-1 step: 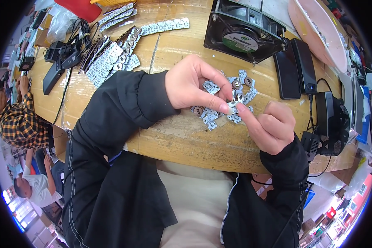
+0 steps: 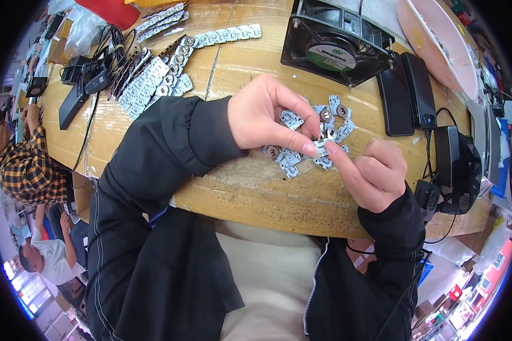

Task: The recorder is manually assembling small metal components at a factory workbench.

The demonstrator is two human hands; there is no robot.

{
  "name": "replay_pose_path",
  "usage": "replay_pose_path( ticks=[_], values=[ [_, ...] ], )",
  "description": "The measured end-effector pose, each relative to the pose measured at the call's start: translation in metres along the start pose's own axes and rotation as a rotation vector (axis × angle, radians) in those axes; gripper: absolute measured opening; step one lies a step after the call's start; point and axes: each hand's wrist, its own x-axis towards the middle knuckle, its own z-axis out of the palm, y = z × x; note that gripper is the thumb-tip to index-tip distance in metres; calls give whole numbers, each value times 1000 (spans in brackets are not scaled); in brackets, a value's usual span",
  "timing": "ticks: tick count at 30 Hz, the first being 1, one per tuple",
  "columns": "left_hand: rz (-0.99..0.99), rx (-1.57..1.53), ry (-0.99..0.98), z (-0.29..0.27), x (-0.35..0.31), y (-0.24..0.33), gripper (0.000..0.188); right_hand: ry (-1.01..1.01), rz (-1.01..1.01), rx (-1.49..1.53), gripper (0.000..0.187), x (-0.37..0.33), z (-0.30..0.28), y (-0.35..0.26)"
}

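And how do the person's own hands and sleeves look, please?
The left hand and right hand are bare, without gloves. Both sleeves are black: the left sleeve is loose, gathered into a wide plain cuff, and the right sleeve is creased near the wrist.

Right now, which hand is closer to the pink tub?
The right hand, below and left of the pink tub in the picture. The left hand is farther off to the left.

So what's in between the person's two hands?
A small white circuit board is between the left hand and the right hand; the head view shows it.
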Motion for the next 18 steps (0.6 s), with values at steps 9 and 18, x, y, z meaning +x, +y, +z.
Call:
replay_pose_path(
  ticks=[9, 18],
  values=[
    [-103, 143, 74, -7, 2, -1, 30, -60, 164, 125, 39, -8, 12, 6],
    [-129, -93, 238, -9, 4, -6, 34, -78, 1191, 838, 30, 8, -3, 7]
  ],
)
